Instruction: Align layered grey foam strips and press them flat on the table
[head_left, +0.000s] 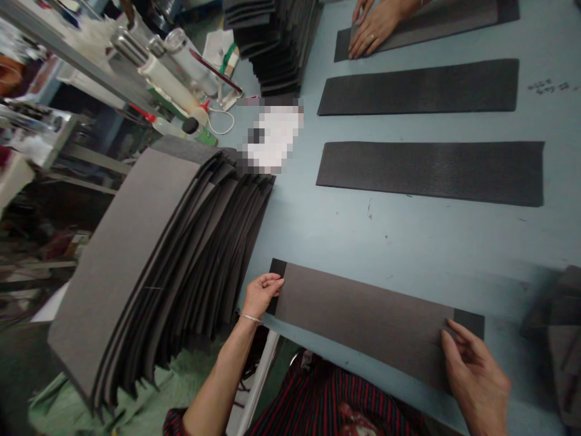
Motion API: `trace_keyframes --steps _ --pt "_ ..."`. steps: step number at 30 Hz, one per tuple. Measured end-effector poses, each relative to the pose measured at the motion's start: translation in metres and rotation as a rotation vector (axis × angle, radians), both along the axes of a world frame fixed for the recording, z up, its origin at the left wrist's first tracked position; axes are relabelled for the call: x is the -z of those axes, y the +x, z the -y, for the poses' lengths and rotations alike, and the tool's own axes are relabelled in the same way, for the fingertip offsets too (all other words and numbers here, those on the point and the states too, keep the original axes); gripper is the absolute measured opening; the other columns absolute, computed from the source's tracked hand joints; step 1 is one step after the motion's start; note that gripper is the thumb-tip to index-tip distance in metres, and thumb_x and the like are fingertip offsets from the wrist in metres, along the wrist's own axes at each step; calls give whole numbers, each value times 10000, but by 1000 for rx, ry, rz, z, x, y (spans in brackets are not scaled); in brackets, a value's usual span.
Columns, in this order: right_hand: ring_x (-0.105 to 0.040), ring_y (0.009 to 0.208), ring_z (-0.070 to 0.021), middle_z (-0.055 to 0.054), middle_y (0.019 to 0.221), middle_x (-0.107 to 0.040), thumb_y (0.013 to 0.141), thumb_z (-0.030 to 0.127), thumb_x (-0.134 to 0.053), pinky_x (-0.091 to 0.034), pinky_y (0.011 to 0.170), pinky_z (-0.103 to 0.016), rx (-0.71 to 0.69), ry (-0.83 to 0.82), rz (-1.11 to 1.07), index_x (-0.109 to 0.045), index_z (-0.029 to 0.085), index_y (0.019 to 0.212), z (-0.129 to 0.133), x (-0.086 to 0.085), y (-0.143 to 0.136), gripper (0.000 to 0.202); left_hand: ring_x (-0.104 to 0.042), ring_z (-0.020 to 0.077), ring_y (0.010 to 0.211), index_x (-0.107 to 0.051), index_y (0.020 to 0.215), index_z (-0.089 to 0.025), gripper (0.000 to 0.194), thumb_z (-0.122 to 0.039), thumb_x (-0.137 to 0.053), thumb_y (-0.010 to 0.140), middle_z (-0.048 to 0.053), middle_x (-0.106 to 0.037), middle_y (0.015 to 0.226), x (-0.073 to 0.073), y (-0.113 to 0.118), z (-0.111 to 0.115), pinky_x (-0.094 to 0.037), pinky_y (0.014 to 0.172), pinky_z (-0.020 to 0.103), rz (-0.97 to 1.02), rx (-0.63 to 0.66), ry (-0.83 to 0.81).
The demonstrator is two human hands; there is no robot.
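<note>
A long brown-grey panel with black end strips lies along the near edge of the pale blue table. At its left end, my left hand pinches the edge between thumb and fingers. My right hand is at the right end, fingers spread and curved, fingertips touching the panel beside the black strip. Farther up the table lie two black folded panels, a nearer one and a farther one. A large fanned stack of grey and black panels stands left of my left hand.
Another person's hands press on a similar panel at the top. A second dark stack stands at the upper left of the table, near bottles and a pixelated white item. A dark object is at the right edge.
</note>
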State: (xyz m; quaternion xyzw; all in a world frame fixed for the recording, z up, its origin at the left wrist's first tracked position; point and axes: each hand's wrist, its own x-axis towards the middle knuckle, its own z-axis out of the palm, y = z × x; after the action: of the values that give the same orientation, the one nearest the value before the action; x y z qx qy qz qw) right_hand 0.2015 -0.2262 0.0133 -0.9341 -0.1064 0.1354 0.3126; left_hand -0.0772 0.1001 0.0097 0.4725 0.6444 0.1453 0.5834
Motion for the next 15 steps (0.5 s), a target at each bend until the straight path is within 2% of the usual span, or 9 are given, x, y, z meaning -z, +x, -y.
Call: trace_keyframes --steps 10,12,15 --pt "-571 663 -170 -58 816 -641 792 554 -587 -460 667 -305 -35 61 50 -640 169 1172 1 6 0 544 -608 165 604 -659 817 -145 451 -475 -797 542 32 -655 647 1 3 0 -501 593 287 -73 63 54" --pt "-560 646 -162 -49 803 -631 822 515 -565 -466 660 -306 -83 63 68 -637 168 1158 -1 2 -1 489 -618 185 649 -662 840 -166 412 -490 -753 601 35 -659 680 1 2 2 -492 641 306 -181 161 145" --pt "-540 668 -170 -50 813 -603 882 402 -506 -467 659 -320 -220 23 140 -629 182 1144 -8 -8 -1 363 -619 212 732 -667 872 -197 330 -489 -639 723 49 -651 782 4 -1 2 -477 730 341 -451 438 470"
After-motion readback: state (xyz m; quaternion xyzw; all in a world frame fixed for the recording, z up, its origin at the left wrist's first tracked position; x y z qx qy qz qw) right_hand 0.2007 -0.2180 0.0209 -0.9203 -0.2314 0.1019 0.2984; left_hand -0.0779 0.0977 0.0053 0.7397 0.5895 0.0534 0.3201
